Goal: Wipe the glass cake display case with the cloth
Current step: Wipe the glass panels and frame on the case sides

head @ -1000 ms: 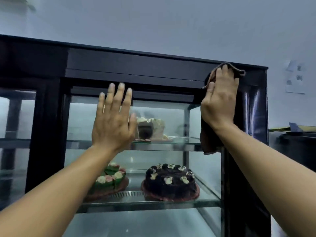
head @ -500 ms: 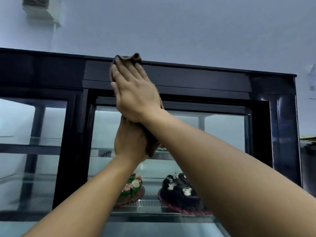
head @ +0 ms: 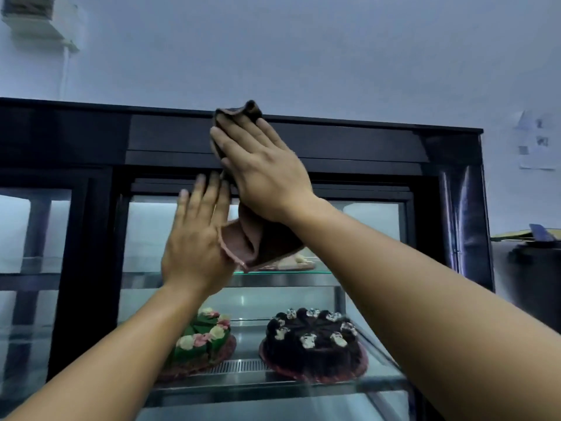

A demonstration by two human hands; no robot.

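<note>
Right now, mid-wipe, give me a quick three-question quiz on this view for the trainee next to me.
1. True or false: the right hand presses the cloth with straight fingers against the black top frame.
2. Which cake stands on the right side of the lower shelf? A, green flowered cake; B, chocolate cake; C, plain white cake.
3. Fill in: the left hand lies flat, fingers straight, on the ____ of the door.
Key: 1 true; 2 B; 3 glass.
</note>
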